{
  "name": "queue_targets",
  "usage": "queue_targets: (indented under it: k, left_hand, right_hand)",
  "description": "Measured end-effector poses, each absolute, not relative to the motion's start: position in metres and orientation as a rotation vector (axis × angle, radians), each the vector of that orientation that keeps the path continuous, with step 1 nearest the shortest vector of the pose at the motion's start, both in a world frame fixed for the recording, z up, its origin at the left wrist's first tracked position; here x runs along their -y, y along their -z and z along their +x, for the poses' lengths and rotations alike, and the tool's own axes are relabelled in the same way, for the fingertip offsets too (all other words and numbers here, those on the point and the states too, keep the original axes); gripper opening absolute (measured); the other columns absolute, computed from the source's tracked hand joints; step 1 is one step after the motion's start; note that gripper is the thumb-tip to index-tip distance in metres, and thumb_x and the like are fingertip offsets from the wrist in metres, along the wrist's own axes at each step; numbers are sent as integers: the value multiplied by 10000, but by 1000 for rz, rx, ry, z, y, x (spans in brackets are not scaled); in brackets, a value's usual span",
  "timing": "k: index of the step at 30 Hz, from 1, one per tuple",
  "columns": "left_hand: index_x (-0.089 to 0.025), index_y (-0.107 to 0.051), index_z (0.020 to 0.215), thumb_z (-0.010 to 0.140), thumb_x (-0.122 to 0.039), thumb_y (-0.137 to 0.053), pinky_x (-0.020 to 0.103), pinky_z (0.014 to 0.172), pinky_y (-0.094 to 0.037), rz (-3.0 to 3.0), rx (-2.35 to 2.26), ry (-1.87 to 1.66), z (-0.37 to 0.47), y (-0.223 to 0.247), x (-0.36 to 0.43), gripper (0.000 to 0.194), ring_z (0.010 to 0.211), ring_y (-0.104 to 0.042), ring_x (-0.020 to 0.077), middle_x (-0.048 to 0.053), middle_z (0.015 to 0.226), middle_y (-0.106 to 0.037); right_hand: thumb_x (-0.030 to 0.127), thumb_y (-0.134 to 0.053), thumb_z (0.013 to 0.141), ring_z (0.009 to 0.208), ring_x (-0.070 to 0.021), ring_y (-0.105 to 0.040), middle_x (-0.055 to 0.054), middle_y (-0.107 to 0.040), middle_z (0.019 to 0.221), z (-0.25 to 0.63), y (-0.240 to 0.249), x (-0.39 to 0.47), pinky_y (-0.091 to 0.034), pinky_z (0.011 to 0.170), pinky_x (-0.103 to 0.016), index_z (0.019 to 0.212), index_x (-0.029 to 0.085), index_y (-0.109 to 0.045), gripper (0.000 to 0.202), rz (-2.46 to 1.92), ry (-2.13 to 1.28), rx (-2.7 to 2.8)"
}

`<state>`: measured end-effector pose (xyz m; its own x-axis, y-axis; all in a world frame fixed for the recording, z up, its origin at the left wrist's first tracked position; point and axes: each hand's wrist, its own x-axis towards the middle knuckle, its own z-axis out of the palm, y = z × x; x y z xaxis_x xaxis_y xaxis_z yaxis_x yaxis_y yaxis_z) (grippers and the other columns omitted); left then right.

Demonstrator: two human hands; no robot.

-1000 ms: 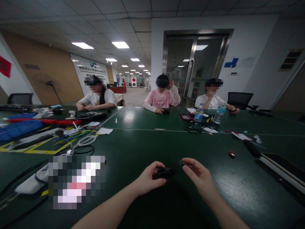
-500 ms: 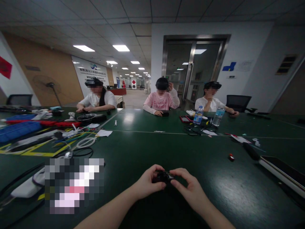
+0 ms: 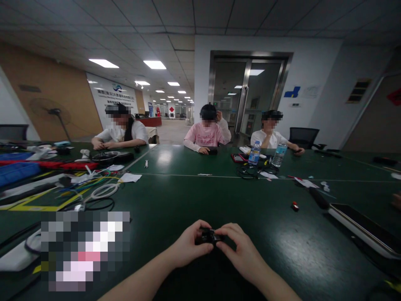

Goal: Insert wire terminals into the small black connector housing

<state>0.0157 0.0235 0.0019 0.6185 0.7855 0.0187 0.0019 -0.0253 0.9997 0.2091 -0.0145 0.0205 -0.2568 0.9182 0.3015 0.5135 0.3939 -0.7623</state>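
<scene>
A small dark object (image 3: 208, 236), black with a few shiny spots, is held between my two hands above the green table (image 3: 175, 196). Its exact kind is too small and dark to make out. My left hand (image 3: 191, 244) grips its left side, thumb below and fingers curled behind. On the other side, my right hand (image 3: 236, 246) pinches its right end between thumb and fingertips. My fingers hide part of the object.
A small red-topped item (image 3: 294, 206) lies to the right, near a phone-like slab (image 3: 363, 225). Cables (image 3: 103, 191) and a white power strip (image 3: 20, 251) spread on the left. Bottles (image 3: 254, 154) stand farther back. Three people sit across the table.
The view has turned slightly to the right, so the table's things appear farther left. My hands still hold the dark object, with the right fingers a little closer around its end.
</scene>
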Motion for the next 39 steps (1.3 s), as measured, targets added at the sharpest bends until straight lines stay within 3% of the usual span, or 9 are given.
queue_targets:
  k: [11, 29, 39]
  left_hand:
    - [-180, -466, 1015, 729, -172, -669, 251, 625, -424, 1533, -719, -714, 15, 0, -24, 351, 715, -570, 126, -14, 820, -590]
    - [-176, -473, 1029, 733, -142, -663, 270, 652, -444, 1510, -717, -698, 15, 0, -25, 354, 718, -585, 129, -18, 793, -593]
    - [-191, -480, 1048, 739, -186, -677, 277, 680, -456, 1467, -686, -716, 14, 4, -27, 367, 760, -604, 142, 3, 876, -612]
  right_hand:
    - [181, -591, 791, 865, -228, -560, -19, -633, 865, 210, -24, 15, -454, 770, -357, 951, 296, -658, 208, -1265, -637, 1985]
    - [185, -623, 774, 912, -243, -559, -19, -641, 923, 212, -22, 14, -449, 811, -396, 952, 319, -675, 229, -1270, -684, 1972]
    - [174, -605, 776, 958, -215, -566, -22, -593, 974, 208, -18, 14, -450, 866, -359, 982, 292, -668, 245, -1272, -781, 1882]
